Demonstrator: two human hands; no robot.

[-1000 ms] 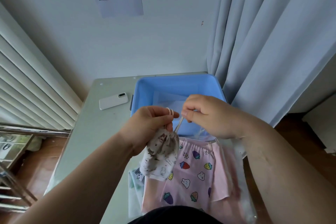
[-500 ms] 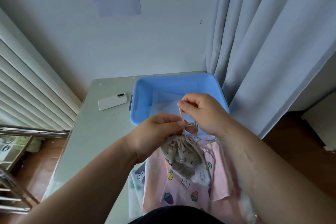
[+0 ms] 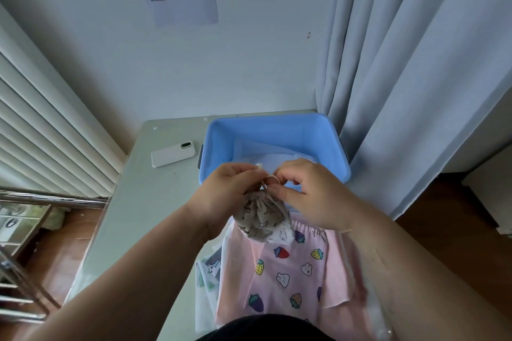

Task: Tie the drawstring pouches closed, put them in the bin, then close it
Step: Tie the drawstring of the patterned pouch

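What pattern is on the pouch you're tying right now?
The pouch is beige with small cartoon animal prints; head view.

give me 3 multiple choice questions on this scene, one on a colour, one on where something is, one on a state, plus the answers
1. What colour is the bin?
A) red
B) blue
C) green

2. Where is the white phone?
A) inside the bin
B) on the table, left of the bin
C) on the pink pouch

3. What state is the beige pouch in?
A) lying in the bin
B) held up, left grip round its neck, right grip pinching the drawstring
C) flat on the table, untouched

Answers:
1 B, its rim and walls are blue.
2 B, it lies on the tabletop beside the bin's left wall.
3 B, both hands meet at the gathered neck and the pouch hangs below them.
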